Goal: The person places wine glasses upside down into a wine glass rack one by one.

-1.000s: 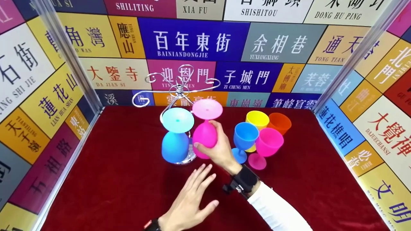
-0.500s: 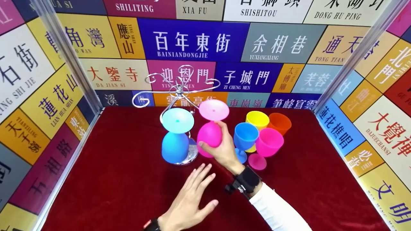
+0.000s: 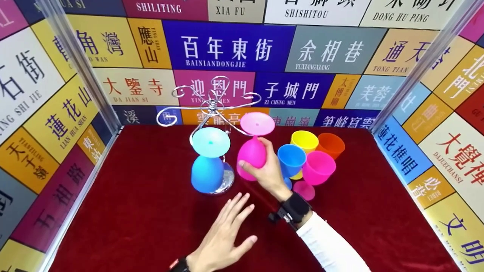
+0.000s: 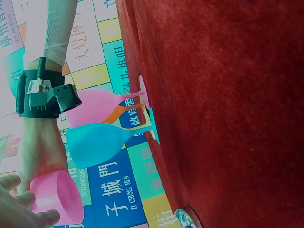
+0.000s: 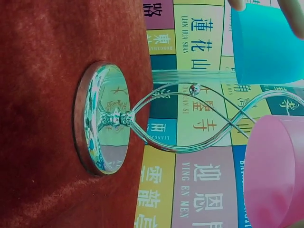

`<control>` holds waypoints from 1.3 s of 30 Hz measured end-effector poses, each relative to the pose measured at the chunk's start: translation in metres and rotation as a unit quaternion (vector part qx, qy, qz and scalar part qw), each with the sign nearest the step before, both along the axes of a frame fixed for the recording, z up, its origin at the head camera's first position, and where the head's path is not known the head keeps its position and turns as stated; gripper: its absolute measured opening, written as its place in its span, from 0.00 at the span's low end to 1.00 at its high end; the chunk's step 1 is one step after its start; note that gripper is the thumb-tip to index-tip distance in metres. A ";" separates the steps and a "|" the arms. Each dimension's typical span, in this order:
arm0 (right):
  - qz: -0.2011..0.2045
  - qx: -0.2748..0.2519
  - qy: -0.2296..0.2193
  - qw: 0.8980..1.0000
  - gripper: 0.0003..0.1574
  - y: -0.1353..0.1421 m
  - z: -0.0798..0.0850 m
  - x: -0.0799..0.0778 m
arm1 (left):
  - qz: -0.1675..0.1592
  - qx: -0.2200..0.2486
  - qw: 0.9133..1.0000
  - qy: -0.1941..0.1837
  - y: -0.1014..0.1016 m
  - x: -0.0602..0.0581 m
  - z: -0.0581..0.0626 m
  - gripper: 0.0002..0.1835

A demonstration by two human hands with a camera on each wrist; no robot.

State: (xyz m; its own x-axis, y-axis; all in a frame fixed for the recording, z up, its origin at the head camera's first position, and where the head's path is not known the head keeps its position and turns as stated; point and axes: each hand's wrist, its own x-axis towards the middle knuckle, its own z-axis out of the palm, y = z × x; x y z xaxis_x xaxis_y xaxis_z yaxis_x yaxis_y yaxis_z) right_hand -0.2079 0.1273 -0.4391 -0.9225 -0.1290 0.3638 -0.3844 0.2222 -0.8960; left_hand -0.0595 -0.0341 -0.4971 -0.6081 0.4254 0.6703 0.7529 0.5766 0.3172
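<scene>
At left, a chrome rack [image 3: 213, 107] stands on the red-covered surface [image 3: 132, 211] with an inverted blue goblet [image 3: 208, 174] raised above the cloth before it, and the left hand [image 3: 224, 233] is nearer the person, fingers straight and thumb spread. Next, the right hand [image 3: 271, 173] grips an inverted pink goblet [image 3: 251, 155] around the bowl, off the surface and just right of the rack's base; contact with the rack cannot be determined. At right, a close group stands upright: blue goblet [image 3: 291, 158], yellow goblet [image 3: 304, 139], second pink goblet [image 3: 319, 168], orange goblet [image 3: 333, 144].
</scene>
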 end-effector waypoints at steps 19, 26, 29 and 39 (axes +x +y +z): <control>0.044 0.004 0.002 0.999 0.52 -0.003 0.001 -0.003 | -0.003 0.010 1.000 -0.002 0.001 0.000 -0.001 0.38; 0.070 -0.007 0.021 0.997 0.54 0.004 0.015 0.012 | -0.005 0.008 1.000 0.001 0.001 -0.001 -0.002 0.38; 0.078 -0.008 0.043 0.996 0.54 0.010 0.016 0.019 | -0.003 0.009 1.000 0.001 0.001 0.000 -0.002 0.39; 0.062 0.058 0.146 0.986 0.54 0.041 0.004 0.045 | -0.001 0.008 1.000 0.001 -0.001 0.000 0.003 0.38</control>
State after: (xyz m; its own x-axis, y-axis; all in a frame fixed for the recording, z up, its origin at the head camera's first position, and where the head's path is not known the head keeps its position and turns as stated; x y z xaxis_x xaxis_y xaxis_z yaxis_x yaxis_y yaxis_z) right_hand -0.1631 0.1687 -0.4347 -0.7549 -0.2900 0.5883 -0.6532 0.2518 -0.7141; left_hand -0.0599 -0.0354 -0.4941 -0.6053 0.4167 0.6782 0.7554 0.5694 0.3244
